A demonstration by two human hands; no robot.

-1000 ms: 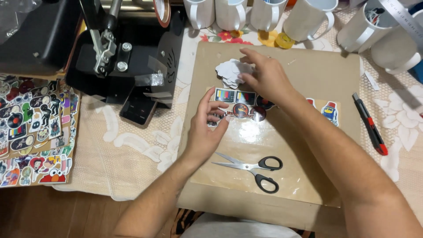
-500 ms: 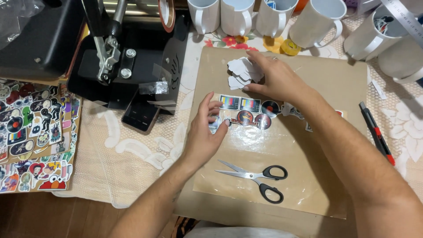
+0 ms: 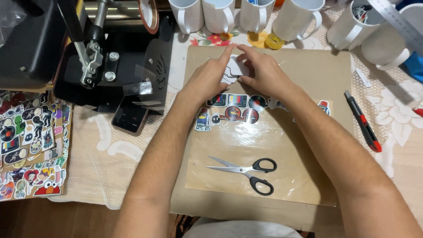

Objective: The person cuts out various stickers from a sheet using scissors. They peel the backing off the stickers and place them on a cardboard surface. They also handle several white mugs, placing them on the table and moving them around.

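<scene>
- I am looking down at both hands meeting at about twelve o'clock on the brown cardboard mat (image 3: 308, 79), pinching a small white paper cut-out (image 3: 237, 67) between them.
- My left hand (image 3: 207, 79) is closing thumb and forefinger on the cut-out's left edge, forefinger stretched toward one o'clock; the other fingers are curling loosely.
- My right hand (image 3: 264, 72) is gripping the same piece from three o'clock, fingertips nipped onto its right edge, nothing else in its grasp.
- The cut-out is sitting directly between the two sets of fingertips, both hands equally near. Its long axis is seemingly running twelve to six, though the fingers are hiding much of it.
- At six o'clock from the hands, a row of printed stickers (image 3: 233, 110) is lying under a clear plastic sheet (image 3: 246, 145), just below the wrists.
- Further toward six, black-handled scissors (image 3: 246, 169) are lying with blades pointing to nine o'clock, well apart from both hands.
- A red and black utility knife (image 3: 362, 121) is lying at three o'clock, off the mat.
</scene>
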